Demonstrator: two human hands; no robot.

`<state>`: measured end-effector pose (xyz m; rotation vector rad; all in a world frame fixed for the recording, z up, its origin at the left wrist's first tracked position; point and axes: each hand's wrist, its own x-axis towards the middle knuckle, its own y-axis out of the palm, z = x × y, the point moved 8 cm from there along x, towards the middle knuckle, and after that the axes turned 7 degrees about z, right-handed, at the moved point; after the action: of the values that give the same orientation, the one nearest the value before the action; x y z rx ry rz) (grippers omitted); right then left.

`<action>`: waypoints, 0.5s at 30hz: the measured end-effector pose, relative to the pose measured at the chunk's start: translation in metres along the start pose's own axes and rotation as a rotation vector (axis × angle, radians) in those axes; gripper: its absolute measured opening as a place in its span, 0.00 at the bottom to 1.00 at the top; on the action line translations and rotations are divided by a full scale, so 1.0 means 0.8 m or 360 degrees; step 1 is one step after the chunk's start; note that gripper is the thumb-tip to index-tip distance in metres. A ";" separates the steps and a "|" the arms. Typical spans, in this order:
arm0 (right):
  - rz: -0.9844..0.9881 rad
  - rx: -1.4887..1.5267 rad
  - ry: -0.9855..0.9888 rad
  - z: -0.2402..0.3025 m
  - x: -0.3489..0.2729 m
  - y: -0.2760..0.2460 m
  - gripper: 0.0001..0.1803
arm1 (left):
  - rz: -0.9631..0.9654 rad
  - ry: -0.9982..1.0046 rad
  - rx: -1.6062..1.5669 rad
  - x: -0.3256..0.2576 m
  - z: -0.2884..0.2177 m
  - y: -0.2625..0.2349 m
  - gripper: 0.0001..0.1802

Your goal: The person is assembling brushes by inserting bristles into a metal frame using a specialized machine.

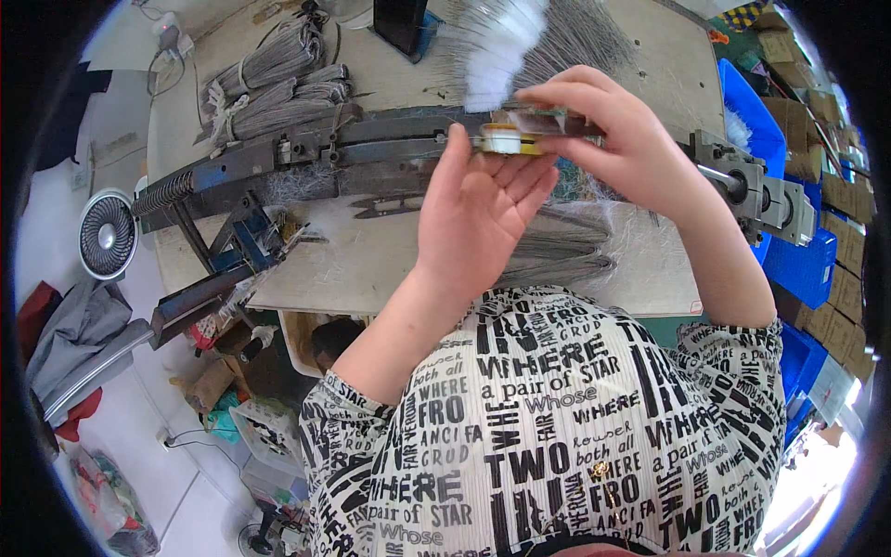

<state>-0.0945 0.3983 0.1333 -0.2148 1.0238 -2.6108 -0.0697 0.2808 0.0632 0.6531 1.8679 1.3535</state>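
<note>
My right hand (613, 125) pinches a small object between thumb and fingers; its kind is unclear, but it shows a white round part (502, 139) with yellow edges and a darker body. My left hand (475, 209) lies palm up just below it, thumb raised and fingers stretched, holding nothing that I can see. Its fingertips are close to the object; whether they touch it I cannot tell. Both hands are over a long dark metal bar (390, 136) of a bench machine. Beyond them lies a tuft of white fibres (497, 60) beside a fan of thin grey wires (589, 42).
Tied bundles of grey wires (278, 102) lie at the far left of the table. Another bundle (557, 255) rests near my body. A coil spring (165, 193) sits on the bar's left end, metal blocks (775, 200) on its right. Blue crates (803, 265) stand right.
</note>
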 end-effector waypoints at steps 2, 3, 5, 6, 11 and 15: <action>0.0035 0.0140 0.0290 0.001 -0.007 -0.013 0.13 | -0.0005 0.0120 0.0133 0.000 -0.006 -0.006 0.40; 0.0039 0.0129 0.0289 0.001 -0.009 -0.010 0.13 | 0.0003 0.0124 0.0125 -0.001 -0.007 -0.007 0.40; -0.0319 -0.0465 -0.0195 0.034 -0.020 -0.022 0.15 | -0.0030 0.0130 0.0086 0.000 -0.005 -0.008 0.41; -0.0346 -0.0459 -0.0199 0.044 -0.024 -0.021 0.15 | -0.0021 0.0129 0.0080 0.000 -0.004 -0.007 0.41; -0.0189 -0.0978 -0.0219 0.050 -0.025 0.006 0.15 | 0.0046 0.0125 0.0041 0.002 -0.006 -0.007 0.40; -0.0350 -0.0830 -0.0233 0.038 -0.026 -0.018 0.13 | 0.0010 0.0105 -0.0021 0.001 -0.005 -0.009 0.40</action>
<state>-0.0710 0.3961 0.1650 -0.6622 1.6888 -2.4061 -0.0730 0.2768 0.0569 0.6150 1.9091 1.4058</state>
